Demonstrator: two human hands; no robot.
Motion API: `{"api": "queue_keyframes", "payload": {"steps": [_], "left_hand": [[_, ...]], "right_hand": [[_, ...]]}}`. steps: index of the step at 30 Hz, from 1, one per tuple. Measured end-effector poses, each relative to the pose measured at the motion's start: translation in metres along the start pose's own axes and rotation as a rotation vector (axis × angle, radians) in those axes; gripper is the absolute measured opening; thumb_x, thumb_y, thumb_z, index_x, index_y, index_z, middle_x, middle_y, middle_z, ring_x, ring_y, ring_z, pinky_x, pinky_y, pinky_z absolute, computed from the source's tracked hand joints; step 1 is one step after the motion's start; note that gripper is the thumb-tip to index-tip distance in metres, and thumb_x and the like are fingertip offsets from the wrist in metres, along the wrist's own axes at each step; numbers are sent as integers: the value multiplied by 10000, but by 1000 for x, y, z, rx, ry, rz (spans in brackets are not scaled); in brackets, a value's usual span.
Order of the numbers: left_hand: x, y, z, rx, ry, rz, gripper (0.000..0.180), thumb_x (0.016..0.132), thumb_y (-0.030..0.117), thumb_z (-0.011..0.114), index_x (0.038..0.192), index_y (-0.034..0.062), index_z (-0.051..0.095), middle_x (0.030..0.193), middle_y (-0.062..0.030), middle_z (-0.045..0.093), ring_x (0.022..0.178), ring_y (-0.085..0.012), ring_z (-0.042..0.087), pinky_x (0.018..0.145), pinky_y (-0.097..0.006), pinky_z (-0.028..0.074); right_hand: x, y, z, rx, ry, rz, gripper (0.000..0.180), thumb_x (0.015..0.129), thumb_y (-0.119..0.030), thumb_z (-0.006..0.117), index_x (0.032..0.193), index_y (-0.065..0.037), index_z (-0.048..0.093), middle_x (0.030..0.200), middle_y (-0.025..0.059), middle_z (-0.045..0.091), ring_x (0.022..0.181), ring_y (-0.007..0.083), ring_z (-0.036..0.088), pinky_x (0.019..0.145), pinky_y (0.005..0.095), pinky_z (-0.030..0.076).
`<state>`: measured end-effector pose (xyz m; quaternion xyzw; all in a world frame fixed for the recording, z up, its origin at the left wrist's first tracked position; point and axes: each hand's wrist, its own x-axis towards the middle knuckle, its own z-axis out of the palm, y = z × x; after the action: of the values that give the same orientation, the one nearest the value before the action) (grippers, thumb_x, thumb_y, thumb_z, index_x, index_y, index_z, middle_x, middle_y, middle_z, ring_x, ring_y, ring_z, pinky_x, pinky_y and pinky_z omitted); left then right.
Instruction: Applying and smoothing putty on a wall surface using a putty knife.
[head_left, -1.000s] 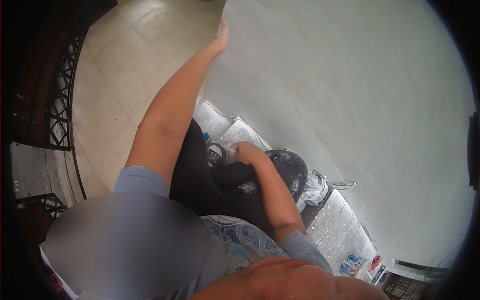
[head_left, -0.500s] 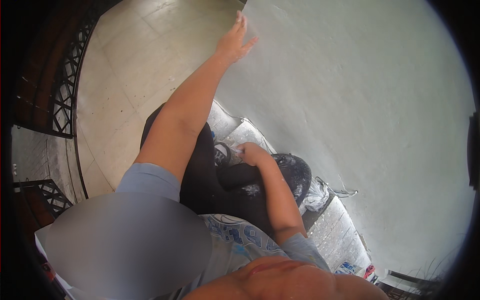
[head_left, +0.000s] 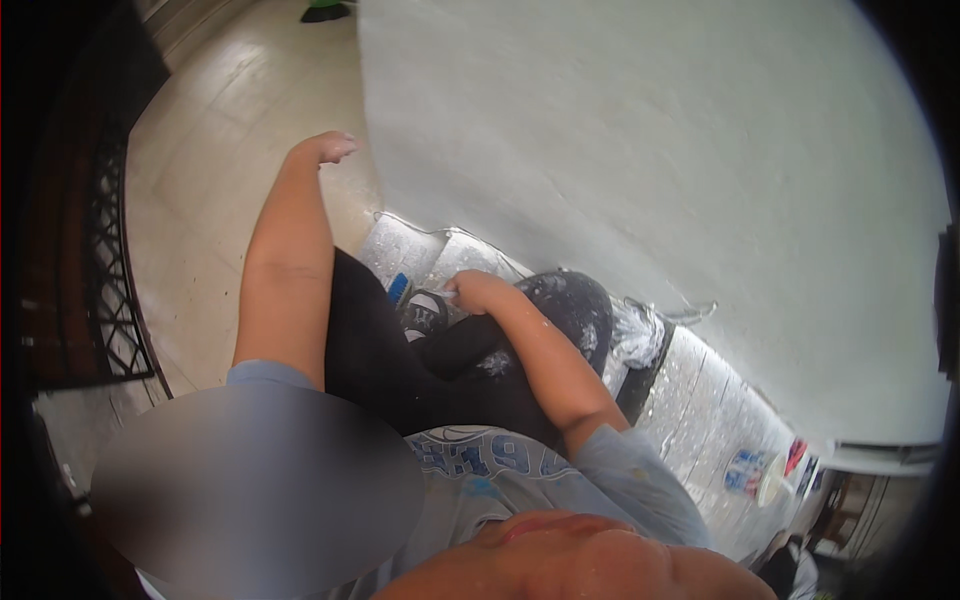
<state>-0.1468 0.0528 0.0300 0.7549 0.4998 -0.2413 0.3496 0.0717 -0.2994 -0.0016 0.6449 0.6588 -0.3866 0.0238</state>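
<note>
My left hand (head_left: pixel 332 148) is raised over the pale floor, just off the left edge of the large grey-white wall panel (head_left: pixel 650 150). Its wrist is bent and its white-smudged fingers stretch toward that edge with nothing in them. Low over my folded legs, my right hand (head_left: pixel 482 292) is closed on a thin pale piece that looks like a handle; the kind of tool cannot be made out. Close by are my dark shoe (head_left: pixel 425 315) and a blue-edged object (head_left: pixel 400 290). Whether the blue object joins the pale piece is unclear.
White-splattered boards (head_left: pixel 690 400) lie under me, along the panel's foot. A crumpled clear plastic bag (head_left: pixel 635 335) and a thin cord (head_left: pixel 695 315) sit by my knee. A printed tub (head_left: pixel 748 472) stands lower right. Dark lattice metalwork (head_left: pixel 110 240) borders the left.
My left hand has come down and left, from spread fingers at the panel's edge to a bent wrist beside it. My right hand keeps its grip. The view has shifted, showing the tub more fully.
</note>
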Motion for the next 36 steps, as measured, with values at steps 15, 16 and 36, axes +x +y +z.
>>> {"api": "queue_keyframes", "payload": {"steps": [15,16,36], "left_hand": [[8,1,8,-223,-5,-10,729,894,602,458,1472,200,265,1483,-94,371,1319,-347,399,1024,-645,272],[6,2,9,-237,-4,-10,736,894,605,459,1475,200,258,1490,-99,359,1332,-351,380,1032,-646,259],[10,-2,16,-235,56,-98,713,909,584,447,1470,189,251,1481,-80,377,1318,-351,393,1039,-632,253]], "right_hand": [[0,10,8,-14,2,57,356,786,-195,677,1140,-164,670,1089,104,675,1024,293,636,816,412,510],[0,11,10,-3,48,-28,364,781,-178,668,1145,-160,669,1095,100,674,1024,290,637,808,409,513],[16,24,20,-199,10,-83,276,743,-198,678,1007,-123,708,962,116,691,924,311,653,742,435,522]]}}
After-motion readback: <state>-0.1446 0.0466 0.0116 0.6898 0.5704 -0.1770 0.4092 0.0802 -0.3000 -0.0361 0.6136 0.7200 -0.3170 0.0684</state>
